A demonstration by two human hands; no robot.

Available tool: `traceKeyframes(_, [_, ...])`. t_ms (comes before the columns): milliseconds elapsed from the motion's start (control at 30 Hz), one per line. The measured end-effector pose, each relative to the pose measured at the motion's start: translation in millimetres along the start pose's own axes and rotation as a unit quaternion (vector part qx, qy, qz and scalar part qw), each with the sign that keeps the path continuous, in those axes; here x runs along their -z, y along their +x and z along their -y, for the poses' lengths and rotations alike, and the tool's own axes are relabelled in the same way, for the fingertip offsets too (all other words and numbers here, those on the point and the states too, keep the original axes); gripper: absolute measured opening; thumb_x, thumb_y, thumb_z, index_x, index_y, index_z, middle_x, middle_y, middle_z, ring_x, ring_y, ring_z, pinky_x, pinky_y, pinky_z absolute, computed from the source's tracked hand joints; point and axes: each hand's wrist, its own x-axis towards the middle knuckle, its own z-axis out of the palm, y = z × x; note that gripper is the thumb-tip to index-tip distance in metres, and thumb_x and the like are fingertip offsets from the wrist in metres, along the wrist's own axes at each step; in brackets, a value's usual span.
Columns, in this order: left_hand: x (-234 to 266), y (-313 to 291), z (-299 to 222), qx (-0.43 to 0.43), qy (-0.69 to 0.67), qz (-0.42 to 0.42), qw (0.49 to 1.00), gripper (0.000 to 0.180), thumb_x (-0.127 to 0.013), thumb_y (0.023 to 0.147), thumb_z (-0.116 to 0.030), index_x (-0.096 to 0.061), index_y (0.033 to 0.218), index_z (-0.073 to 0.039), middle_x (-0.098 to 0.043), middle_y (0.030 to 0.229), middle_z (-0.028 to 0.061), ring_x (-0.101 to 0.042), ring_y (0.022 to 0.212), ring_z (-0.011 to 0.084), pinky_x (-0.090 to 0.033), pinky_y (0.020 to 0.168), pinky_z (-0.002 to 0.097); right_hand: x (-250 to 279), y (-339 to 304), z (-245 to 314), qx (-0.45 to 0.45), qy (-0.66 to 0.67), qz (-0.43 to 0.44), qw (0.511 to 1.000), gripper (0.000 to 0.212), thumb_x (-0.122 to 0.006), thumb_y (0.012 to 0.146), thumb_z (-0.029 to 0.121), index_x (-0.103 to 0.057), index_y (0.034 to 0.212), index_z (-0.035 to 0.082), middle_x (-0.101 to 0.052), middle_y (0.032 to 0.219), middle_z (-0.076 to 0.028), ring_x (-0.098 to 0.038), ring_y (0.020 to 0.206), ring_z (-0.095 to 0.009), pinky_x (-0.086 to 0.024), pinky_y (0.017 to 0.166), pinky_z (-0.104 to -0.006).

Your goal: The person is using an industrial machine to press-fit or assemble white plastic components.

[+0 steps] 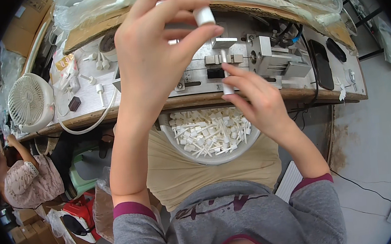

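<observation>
My left hand (153, 42) is raised over the bench, thumb and fingers pinching a white plastic piece with a cylindrical end (204, 16). Lower and to the right, my right hand (261, 100) grips a slim white plastic piece (227, 84) between thumb and fingertips. That piece stands out in front of a small metal fixture (223, 59) with a black block (215, 73). Whether it touches the fixture I cannot tell. Below my hands, a round pale basket (171, 140) holds many white stemmed pieces (212, 132) at my lap.
A metal cylinder unit (288, 63) with hoses and cables sits right of the fixture. Farther right lie a dark phone (321, 64) and a black object (336, 50). Left stands a white fan (31, 101); loose white pieces (100, 94) lie nearby. Another person (33, 180) sits at far left.
</observation>
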Motion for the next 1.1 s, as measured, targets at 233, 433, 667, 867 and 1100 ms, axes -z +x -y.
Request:
traceKeyframes(233, [12.7,-35.7,36.0,-0.147,0.018,0.06,0.987,0.031,-0.079,0.074,0.004,-0.073,0.104,0.001,-0.063,0.123,0.0104,-0.069,0.093,0.0148,-0.063,0.075,0.0262,-22.8,9.1,-7.2,0.041,-0.066,-0.029,0.997,0.026,-0.079,0.073,0.013,-0.07,0.098,0.009,-0.071,0.119,-0.007,-0.063,0.053,-0.019,-0.052,0.052,-0.0293])
traceKeyframes(433, [10.1,-49.1,47.6,-0.143,0.026,0.057,0.988,0.029,-0.081,0.073,0.0,-0.075,0.101,-0.003,-0.064,0.122,0.0094,-0.07,0.087,0.0156,-0.063,0.073,0.0264,-24.9,4.8,-3.2,0.042,-0.097,-0.022,0.994,0.028,-0.081,0.072,0.014,-0.073,0.099,0.009,-0.072,0.119,-0.006,-0.061,0.051,-0.016,-0.051,0.051,-0.0263])
traceKeyframes(667, [7.1,-59.9,51.8,-0.129,0.038,0.064,0.989,0.03,-0.082,0.073,-0.003,-0.075,0.102,-0.005,-0.064,0.123,0.0082,-0.069,0.083,0.015,-0.062,0.072,0.0272,-21.9,13.6,-2.6,0.018,-0.109,0.003,0.994,0.031,-0.081,0.074,0.014,-0.069,0.101,0.007,-0.071,0.119,-0.007,-0.063,0.052,-0.018,-0.049,0.049,-0.0261])
traceKeyframes(867, [7.3,-64.1,51.1,-0.112,0.009,0.07,0.991,0.03,-0.08,0.073,-0.001,-0.073,0.103,-0.004,-0.062,0.123,0.0098,-0.068,0.086,0.0163,-0.059,0.073,0.0289,-15.1,21.4,1.5,0.024,-0.108,0.044,0.993,0.034,-0.081,0.073,0.013,-0.068,0.103,0.004,-0.07,0.119,-0.012,-0.069,0.06,-0.024,-0.055,0.054,-0.0318])
traceKeyframes(1100, [16.1,-79.9,57.4,-0.106,0.035,0.076,0.991,0.03,-0.077,0.076,-0.005,-0.069,0.105,-0.004,-0.059,0.127,0.0118,-0.068,0.09,0.0246,-0.057,0.076,0.0337,5.3,41.2,8.7,-0.012,-0.016,0.123,0.992,0.032,-0.079,0.078,0.013,-0.068,0.106,0.002,-0.071,0.116,-0.014,-0.07,0.062,-0.024,-0.055,0.059,-0.0328])
